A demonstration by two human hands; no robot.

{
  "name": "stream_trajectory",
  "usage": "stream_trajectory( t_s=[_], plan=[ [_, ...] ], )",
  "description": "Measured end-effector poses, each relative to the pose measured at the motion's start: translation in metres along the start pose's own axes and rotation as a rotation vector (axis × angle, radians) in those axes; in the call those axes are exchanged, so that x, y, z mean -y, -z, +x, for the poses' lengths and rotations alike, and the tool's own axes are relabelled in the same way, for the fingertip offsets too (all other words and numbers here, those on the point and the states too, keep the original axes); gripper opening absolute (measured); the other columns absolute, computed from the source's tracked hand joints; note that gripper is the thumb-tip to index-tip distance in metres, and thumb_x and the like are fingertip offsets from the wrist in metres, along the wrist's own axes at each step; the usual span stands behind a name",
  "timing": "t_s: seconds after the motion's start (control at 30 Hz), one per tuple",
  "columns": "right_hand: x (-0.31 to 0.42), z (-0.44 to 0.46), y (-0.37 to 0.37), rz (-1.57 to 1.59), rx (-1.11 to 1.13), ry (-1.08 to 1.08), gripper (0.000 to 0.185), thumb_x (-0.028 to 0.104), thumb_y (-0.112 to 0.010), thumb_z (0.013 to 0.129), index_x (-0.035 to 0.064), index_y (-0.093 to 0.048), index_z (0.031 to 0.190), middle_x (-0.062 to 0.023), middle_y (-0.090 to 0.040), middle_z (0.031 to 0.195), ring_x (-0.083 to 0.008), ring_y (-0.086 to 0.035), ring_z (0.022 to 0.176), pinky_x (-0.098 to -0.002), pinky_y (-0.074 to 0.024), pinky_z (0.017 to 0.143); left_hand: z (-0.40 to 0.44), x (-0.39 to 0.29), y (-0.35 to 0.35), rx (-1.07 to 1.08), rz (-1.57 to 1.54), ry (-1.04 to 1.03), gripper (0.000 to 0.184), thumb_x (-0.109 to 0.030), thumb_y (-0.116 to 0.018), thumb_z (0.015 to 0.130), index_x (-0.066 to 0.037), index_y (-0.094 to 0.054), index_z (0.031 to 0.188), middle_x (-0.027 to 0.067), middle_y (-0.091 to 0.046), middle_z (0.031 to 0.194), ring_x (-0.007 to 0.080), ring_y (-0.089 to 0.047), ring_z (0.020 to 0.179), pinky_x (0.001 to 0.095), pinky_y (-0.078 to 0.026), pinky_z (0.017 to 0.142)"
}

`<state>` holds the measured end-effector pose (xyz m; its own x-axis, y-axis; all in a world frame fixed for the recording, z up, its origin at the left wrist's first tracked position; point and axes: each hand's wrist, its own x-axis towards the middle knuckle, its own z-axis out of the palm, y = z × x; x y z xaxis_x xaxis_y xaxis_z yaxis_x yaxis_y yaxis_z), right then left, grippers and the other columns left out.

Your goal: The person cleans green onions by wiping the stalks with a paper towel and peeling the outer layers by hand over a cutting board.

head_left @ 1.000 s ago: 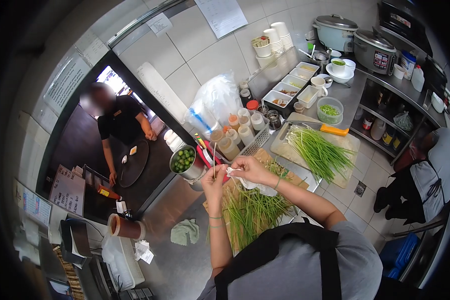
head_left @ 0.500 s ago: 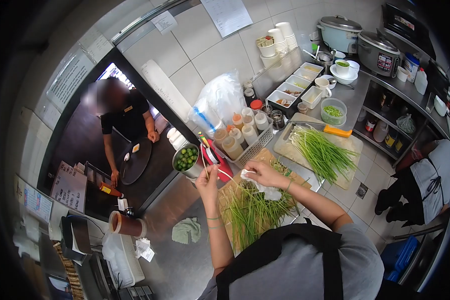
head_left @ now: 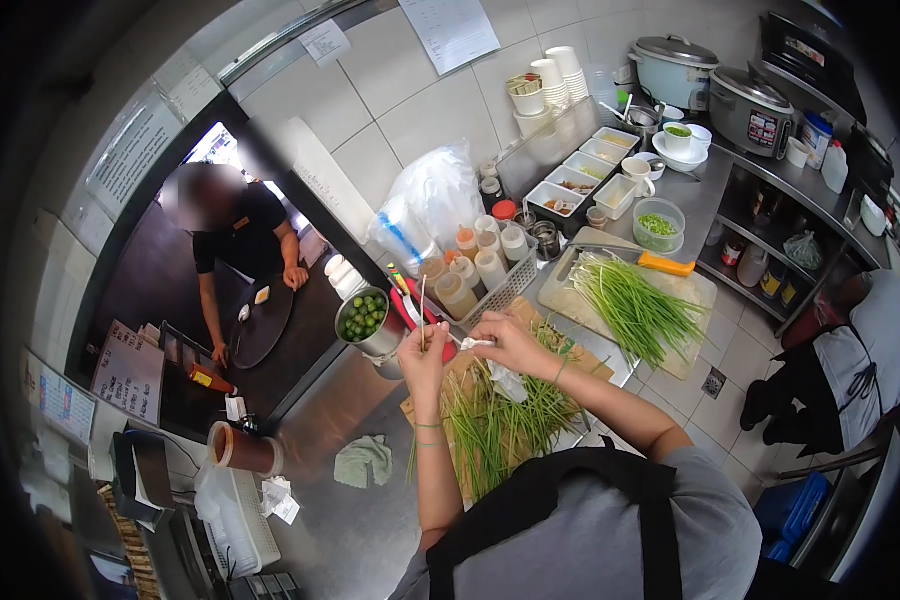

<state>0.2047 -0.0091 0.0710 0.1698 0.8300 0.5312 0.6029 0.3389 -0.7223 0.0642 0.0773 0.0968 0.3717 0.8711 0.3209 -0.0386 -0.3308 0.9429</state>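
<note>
My left hand (head_left: 423,352) is closed, pinching a thin spring onion stalk (head_left: 423,295) whose pale end points up. My right hand (head_left: 510,345) is closed on a crumpled white paper towel (head_left: 510,384), its fingers close to the left ones. Below both hands, a loose heap of spring onions (head_left: 500,425) covers much of a brown board (head_left: 592,366). To the right, a neater bunch of spring onions (head_left: 638,312) lies on a pale cutting board (head_left: 698,292), beside a knife with an orange handle (head_left: 667,265).
A pot of small green limes (head_left: 366,318) and a basket of squeeze bottles (head_left: 505,295) stand beyond my hands. A green cloth (head_left: 364,461) lies on the steel counter at left. One person (head_left: 240,240) stands behind the hatch; another (head_left: 835,370) is at right.
My right hand has moved slightly left and down, nearer my left hand, and the paper towel hangs lower. The left hand still pinches its stalk. The camera view has shifted a little.
</note>
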Motion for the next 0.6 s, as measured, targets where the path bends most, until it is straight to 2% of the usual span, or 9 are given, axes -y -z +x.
stream_trajectory(
  t_s=[0.27, 0.47, 0.6],
  plan=[
    [0.000, -0.003, -0.004, -0.046, 0.010, -0.001, 0.014, 0.016, -0.060, 0.076, 0.0069, -0.050, 0.077, -0.0061, -0.049, 0.076, -0.0251, -0.051, 0.079, -0.0401, -0.0310, 0.081, 0.003, 0.002, 0.002, -0.041, -0.062, 0.004, 0.017, -0.016, -0.065, 0.082, -0.002, -0.062, 0.072, -0.0033, -0.058, 0.064, -0.0001, -0.040, 0.053, 0.0162, -0.028, 0.048],
    [-0.019, -0.019, -0.012, -0.202, 0.042, 0.035, 0.011, 0.016, -0.058, 0.079, 0.0061, -0.054, 0.081, -0.0076, -0.050, 0.081, -0.0247, -0.050, 0.088, -0.0413, -0.0284, 0.088, 0.008, -0.002, 0.016, -0.091, -0.079, 0.005, 0.014, -0.014, -0.064, 0.082, -0.002, -0.062, 0.074, -0.0020, -0.059, 0.065, 0.0003, -0.044, 0.057, 0.0170, -0.031, 0.053],
    [-0.032, -0.035, -0.001, -0.335, 0.102, 0.033, 0.010, 0.015, -0.059, 0.076, 0.0073, -0.057, 0.082, -0.0073, -0.055, 0.082, -0.0259, -0.053, 0.087, -0.0445, -0.0310, 0.082, 0.008, -0.016, 0.035, -0.136, -0.081, 0.017, 0.014, -0.013, -0.063, 0.082, -0.003, -0.061, 0.074, -0.0026, -0.059, 0.065, -0.0008, -0.043, 0.055, 0.0152, -0.031, 0.050]
  ],
)
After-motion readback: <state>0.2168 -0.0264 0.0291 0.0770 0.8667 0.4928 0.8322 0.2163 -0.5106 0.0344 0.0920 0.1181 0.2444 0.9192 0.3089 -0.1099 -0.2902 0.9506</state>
